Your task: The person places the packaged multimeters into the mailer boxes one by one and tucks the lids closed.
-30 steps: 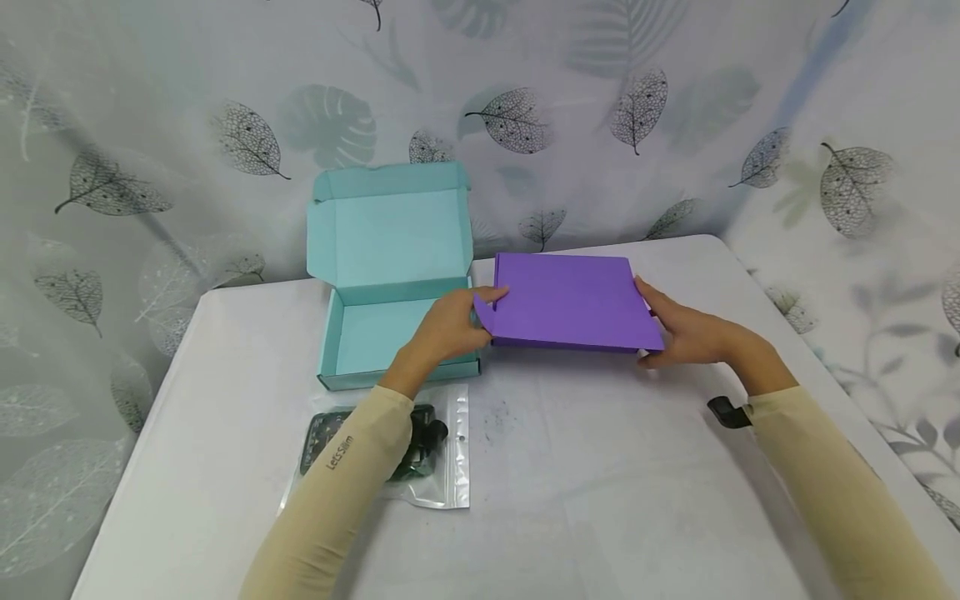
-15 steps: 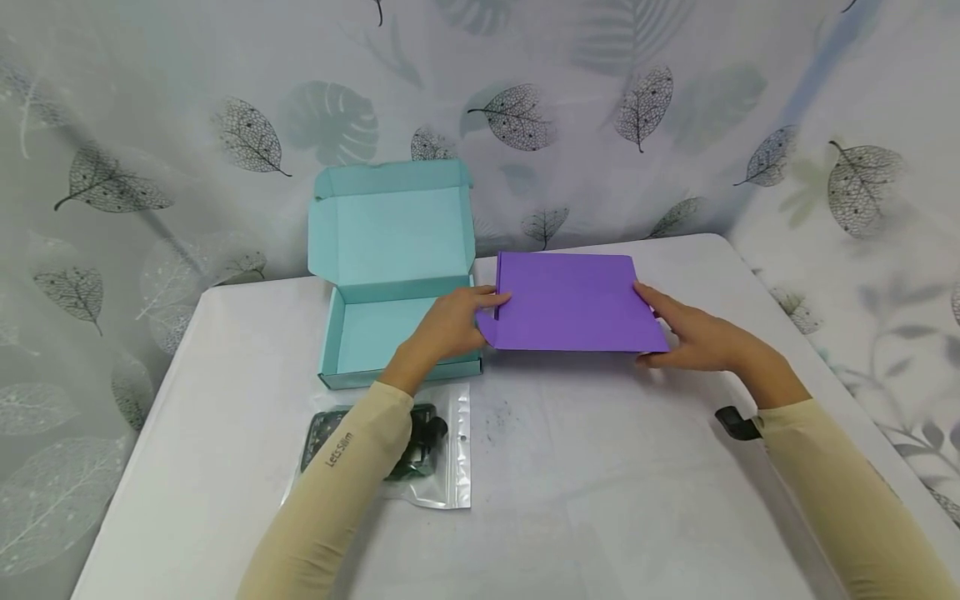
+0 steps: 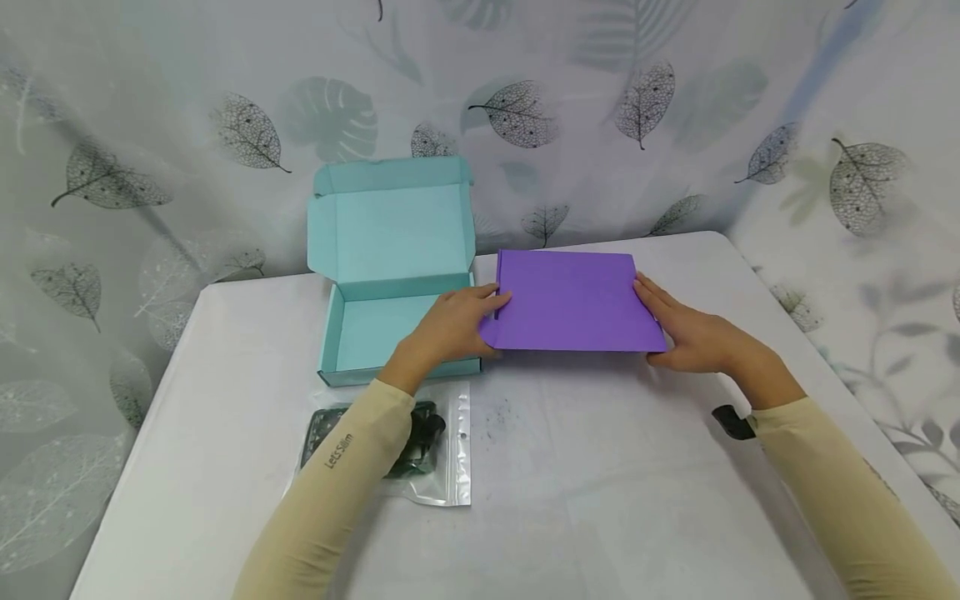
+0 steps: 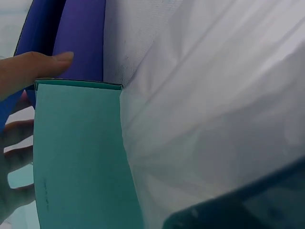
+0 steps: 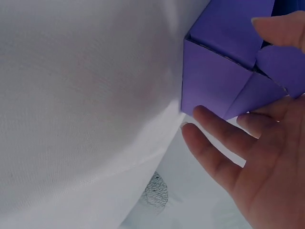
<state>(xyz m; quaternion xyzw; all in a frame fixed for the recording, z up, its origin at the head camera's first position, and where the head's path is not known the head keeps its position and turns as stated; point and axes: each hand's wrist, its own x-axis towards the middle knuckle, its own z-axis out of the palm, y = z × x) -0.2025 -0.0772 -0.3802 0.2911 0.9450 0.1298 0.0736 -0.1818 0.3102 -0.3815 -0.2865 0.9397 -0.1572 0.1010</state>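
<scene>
A purple cardboard box (image 3: 573, 300) sits on the white table, its lid folded over toward the near side. At the box's left side is my left hand (image 3: 450, 327), fingers at the side edge and thumb by the near corner, where a small lid flap (image 3: 489, 331) shows. In the left wrist view that thumb lies straight across the purple card, with the other fingers spread behind a teal box. My right hand (image 3: 693, 337) touches the right side of the purple box. Its wrist view shows the fingers (image 5: 224, 133) loosely extended beside the end wall, thumb near the lid side.
A teal box (image 3: 390, 237) stands with its lid raised, directly left of the purple one. Nearer me lies a clear zip bag (image 3: 453, 450) with dark items inside, partly hidden under my left forearm. Leaf-patterned cloth (image 3: 517, 117) hangs behind the table (image 3: 585, 500).
The left lid flap stuck outward and now sits closer in against the purple box. The lid's front edge now hides the front strip seen earlier. My right thumb has shifted slightly right.
</scene>
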